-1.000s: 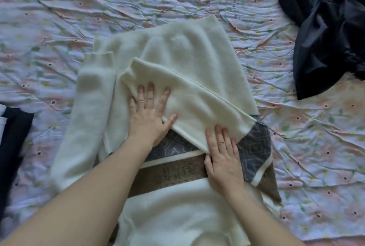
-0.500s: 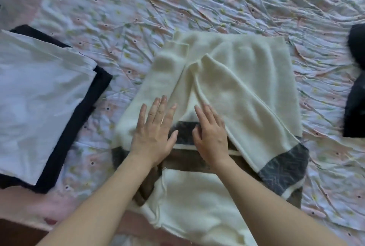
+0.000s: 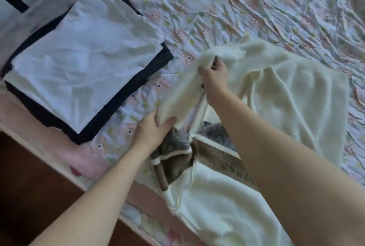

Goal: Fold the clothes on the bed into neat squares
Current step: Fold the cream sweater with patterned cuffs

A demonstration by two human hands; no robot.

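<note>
A cream sweater (image 3: 292, 95) with a grey and brown patterned band (image 3: 215, 156) lies across the bed, its lower part hanging over the near edge. Its left sleeve (image 3: 181, 95) is lifted off the bedspread. My left hand (image 3: 152, 131) grips the sleeve near the shoulder, by the patterned band. My right hand (image 3: 213, 77) pinches the sleeve higher up, near the cuff. The sleeve is blurred with motion.
A folded white garment (image 3: 83, 62) lies on a folded dark one (image 3: 158, 63) at the left of the bed. The crumpled floral bedspread (image 3: 256, 8) stretches behind. The bed's near edge (image 3: 59, 152) runs diagonally, with dark wooden floor (image 3: 29, 196) below.
Both hands have left the flat sweater and taken hold of the left sleeve, lifting it off the bed. The view has swung left, and the black pile at the right is out of sight.
</note>
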